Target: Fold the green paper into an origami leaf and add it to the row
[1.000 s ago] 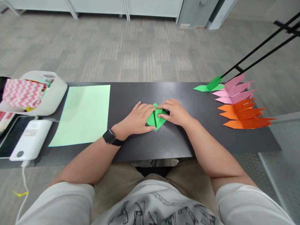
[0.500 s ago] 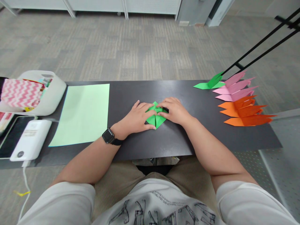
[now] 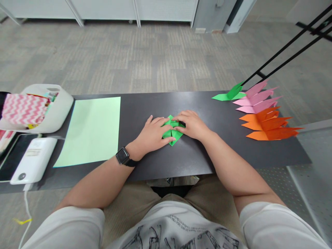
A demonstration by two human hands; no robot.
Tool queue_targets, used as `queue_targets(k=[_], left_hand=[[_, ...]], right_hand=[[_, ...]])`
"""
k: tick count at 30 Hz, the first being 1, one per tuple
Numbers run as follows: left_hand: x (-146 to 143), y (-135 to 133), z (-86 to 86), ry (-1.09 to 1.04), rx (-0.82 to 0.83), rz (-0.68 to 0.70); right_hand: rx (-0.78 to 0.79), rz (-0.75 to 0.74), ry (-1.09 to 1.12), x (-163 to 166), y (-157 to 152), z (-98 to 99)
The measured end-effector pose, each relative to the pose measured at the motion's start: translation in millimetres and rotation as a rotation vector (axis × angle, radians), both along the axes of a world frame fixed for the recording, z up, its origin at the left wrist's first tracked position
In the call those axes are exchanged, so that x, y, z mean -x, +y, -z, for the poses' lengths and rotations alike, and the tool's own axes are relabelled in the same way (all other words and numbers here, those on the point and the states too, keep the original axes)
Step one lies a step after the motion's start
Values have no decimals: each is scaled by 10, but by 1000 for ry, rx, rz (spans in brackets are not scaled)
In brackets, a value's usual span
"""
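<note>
A small folded piece of green origami paper (image 3: 176, 136) lies on the dark table between my hands. From its left side, my left hand (image 3: 155, 134) lies on it with fingers outstretched and spread, the thumb resting over the lower part of the paper. On the other side, the fingertips and thumb of my right hand (image 3: 190, 125) close on the upper right part of the paper, where a raised flap shows. Part of the folding is hidden under the fingers. A black smartwatch (image 3: 122, 155) is on my left wrist.
Folded paper pieces stand along the table's right end: green (image 3: 233, 92), pink (image 3: 255, 98) and orange (image 3: 269, 128). Light green sheets (image 3: 90, 128) lie left. Beyond them are a white basket (image 3: 61, 109), a white power bank (image 3: 35, 159) with a cable and a phone (image 3: 15, 150).
My left thumb has shifted inward and upward over the lower part of the green paper. The right hand keeps its place on the paper. The whole view has tilted slightly.
</note>
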State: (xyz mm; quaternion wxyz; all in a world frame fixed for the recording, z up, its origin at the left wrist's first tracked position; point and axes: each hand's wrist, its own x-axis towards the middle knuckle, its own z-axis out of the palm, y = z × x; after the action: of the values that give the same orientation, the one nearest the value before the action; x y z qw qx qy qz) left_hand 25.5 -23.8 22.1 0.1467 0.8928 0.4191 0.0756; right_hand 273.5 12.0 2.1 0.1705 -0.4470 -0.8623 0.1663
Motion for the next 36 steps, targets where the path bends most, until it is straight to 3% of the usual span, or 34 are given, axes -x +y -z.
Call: queue_targets(k=[27, 36], left_hand=[[-28, -24, 69, 69, -26, -8], [-48, -56, 63, 91, -38, 4]], right_hand=[[22, -81, 163, -139, 44, 52], [13, -97, 120, -210, 66, 16]])
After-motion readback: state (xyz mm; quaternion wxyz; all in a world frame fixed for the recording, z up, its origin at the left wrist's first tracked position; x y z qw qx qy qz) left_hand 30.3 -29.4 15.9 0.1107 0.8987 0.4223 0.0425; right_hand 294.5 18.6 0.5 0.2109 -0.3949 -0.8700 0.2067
